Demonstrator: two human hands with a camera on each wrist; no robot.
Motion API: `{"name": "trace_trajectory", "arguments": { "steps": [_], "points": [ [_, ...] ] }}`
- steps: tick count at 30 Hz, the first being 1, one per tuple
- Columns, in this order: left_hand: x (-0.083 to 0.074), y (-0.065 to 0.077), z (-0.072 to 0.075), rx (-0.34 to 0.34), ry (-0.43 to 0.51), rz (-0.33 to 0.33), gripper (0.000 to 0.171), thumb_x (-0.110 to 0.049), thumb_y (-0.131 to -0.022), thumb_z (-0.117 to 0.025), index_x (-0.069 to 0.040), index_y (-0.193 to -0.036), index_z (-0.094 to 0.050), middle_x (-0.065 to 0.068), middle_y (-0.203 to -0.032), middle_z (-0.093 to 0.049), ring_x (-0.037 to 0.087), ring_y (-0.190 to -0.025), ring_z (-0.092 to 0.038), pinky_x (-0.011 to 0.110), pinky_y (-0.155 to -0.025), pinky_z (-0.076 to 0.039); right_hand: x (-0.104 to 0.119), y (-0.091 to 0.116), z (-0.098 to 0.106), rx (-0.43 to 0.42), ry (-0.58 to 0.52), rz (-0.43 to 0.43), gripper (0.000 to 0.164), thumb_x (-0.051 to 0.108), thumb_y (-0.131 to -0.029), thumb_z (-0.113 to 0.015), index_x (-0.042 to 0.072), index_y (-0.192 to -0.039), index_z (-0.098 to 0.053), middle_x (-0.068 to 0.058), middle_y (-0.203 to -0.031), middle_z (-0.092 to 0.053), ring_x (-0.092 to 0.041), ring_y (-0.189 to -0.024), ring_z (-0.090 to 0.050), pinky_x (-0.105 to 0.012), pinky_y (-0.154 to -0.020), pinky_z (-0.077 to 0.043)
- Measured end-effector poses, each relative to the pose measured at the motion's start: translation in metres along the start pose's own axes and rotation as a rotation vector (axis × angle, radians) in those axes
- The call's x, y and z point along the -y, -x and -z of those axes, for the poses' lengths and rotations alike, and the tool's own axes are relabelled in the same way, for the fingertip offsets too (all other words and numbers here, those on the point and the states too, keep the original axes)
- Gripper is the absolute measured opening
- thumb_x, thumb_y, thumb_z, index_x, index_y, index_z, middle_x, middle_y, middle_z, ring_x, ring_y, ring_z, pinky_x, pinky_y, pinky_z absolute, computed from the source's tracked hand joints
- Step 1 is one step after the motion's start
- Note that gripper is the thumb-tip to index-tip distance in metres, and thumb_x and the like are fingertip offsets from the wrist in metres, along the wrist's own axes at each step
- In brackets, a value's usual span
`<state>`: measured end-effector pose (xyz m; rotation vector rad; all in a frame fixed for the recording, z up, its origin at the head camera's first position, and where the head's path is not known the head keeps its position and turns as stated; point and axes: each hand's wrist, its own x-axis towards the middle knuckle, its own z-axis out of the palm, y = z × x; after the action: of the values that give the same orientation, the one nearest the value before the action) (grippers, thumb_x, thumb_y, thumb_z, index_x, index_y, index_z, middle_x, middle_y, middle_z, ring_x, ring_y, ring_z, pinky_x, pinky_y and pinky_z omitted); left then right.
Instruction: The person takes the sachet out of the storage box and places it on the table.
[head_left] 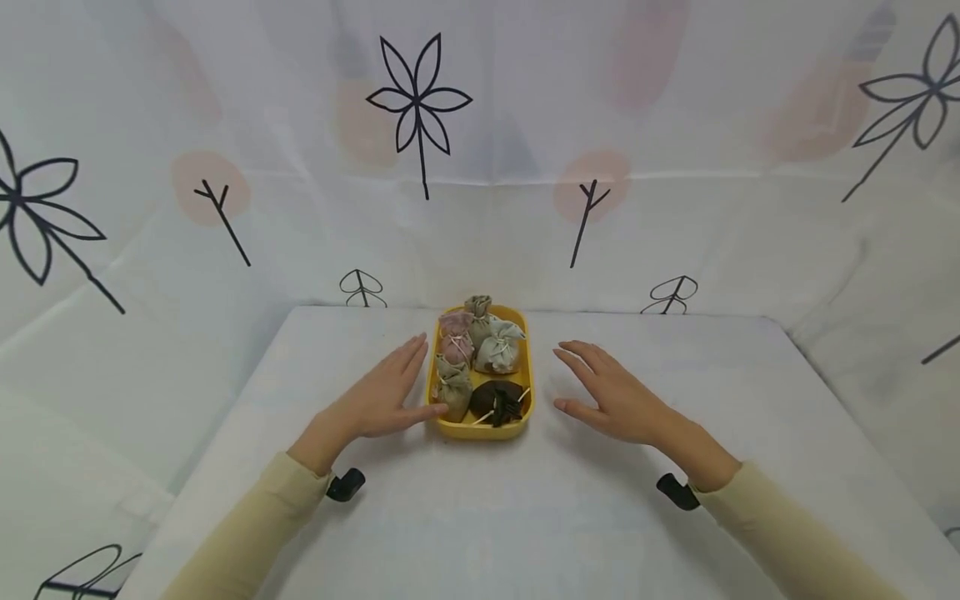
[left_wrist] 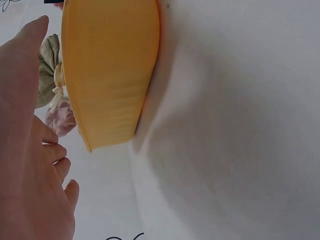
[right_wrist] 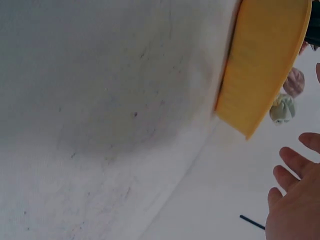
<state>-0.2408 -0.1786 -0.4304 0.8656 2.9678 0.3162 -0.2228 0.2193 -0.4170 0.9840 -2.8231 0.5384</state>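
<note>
Yellow tray (head_left: 480, 432), long axis running away from the person, is lying between left hand (head_left: 382, 398), nearer, and right hand (head_left: 624, 402), farther; both grips holding nothing.

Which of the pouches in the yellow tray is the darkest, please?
That is the blackish pouch in the near right corner of the yellow tray; the pink pouch, pale pouch and two olive pouches are all lighter.

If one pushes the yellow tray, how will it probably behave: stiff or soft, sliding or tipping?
The yellow tray is likely stiff: its walls stand up evenly. Sitting flat, it would probably slide rather than tip. Gaps show between the tied pouches, so they might shift inside.
</note>
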Motion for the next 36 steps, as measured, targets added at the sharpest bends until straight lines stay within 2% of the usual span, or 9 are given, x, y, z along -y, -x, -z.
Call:
{"name": "trace_trajectory", "arguments": {
  "steps": [7, 14, 19, 23, 28, 36],
  "points": [
    [-0.006, -0.001, -0.006, -0.01, 0.028, -0.008, 0.117, -0.087, -0.089, -0.036, -0.003, -0.164, -0.006, 0.011, -0.173, 0.001, 0.026, -0.158, -0.003, 0.043, -0.126, -0.014, 0.013, -0.006, -0.012, -0.015, -0.098, 0.057, 0.074, 0.049, -0.099, -0.065, 0.014, -0.158, -0.038, -0.007, -0.159, -0.038, -0.03, -0.148, -0.035, -0.055, -0.118, -0.036],
    [-0.008, -0.002, -0.012, 0.036, 0.038, 0.019, 0.118, -0.088, -0.088, -0.035, -0.004, -0.164, -0.003, 0.012, -0.172, 0.004, 0.028, -0.158, -0.002, 0.044, -0.126, -0.013, 0.02, -0.017, -0.025, -0.016, -0.131, 0.105, 0.064, 0.036, -0.1, -0.068, 0.009, -0.153, -0.045, -0.008, -0.153, -0.046, -0.025, -0.142, -0.044, -0.048, -0.115, -0.042],
    [-0.008, -0.003, -0.015, 0.038, 0.036, -0.001, 0.117, -0.087, -0.089, -0.037, -0.004, -0.164, -0.002, 0.012, -0.172, 0.005, 0.029, -0.158, -0.002, 0.044, -0.127, -0.012, 0.027, -0.025, -0.028, -0.015, -0.191, 0.123, 0.057, 0.032, -0.099, -0.07, 0.005, -0.146, -0.053, -0.01, -0.148, -0.05, -0.023, -0.138, -0.047, -0.046, -0.112, -0.045],
    [-0.009, -0.004, -0.016, 0.048, 0.037, -0.014, 0.118, -0.087, -0.089, -0.038, -0.004, -0.164, -0.001, 0.012, -0.172, 0.007, 0.028, -0.158, 0.0, 0.044, -0.127, -0.012, 0.034, -0.032, -0.031, -0.015, -0.239, 0.155, 0.047, 0.027, -0.098, -0.072, 0.005, -0.139, -0.06, -0.009, -0.142, -0.055, -0.022, -0.134, -0.05, -0.046, -0.11, -0.047],
    [-0.011, -0.005, -0.015, 0.074, 0.028, -0.018, 0.118, -0.086, -0.089, -0.038, -0.003, -0.163, 0.002, 0.013, -0.171, 0.011, 0.027, -0.158, 0.003, 0.042, -0.127, -0.01, 0.039, -0.04, -0.036, -0.004, -0.257, 0.172, 0.039, 0.022, -0.096, -0.074, 0.006, -0.131, -0.066, -0.005, -0.135, -0.059, -0.021, -0.128, -0.054, -0.044, -0.106, -0.049],
    [-0.012, -0.007, -0.015, 0.069, 0.016, -0.035, 0.118, -0.086, -0.09, -0.037, -0.001, -0.162, 0.003, 0.015, -0.171, 0.011, 0.026, -0.158, 0.004, 0.042, -0.127, -0.012, 0.044, -0.051, -0.04, 0.01, -0.236, 0.218, 0.029, 0.015, -0.095, -0.075, 0.007, -0.122, -0.071, -0.005, -0.13, -0.06, -0.022, -0.124, -0.056, -0.043, -0.103, -0.051]
  ]
}}
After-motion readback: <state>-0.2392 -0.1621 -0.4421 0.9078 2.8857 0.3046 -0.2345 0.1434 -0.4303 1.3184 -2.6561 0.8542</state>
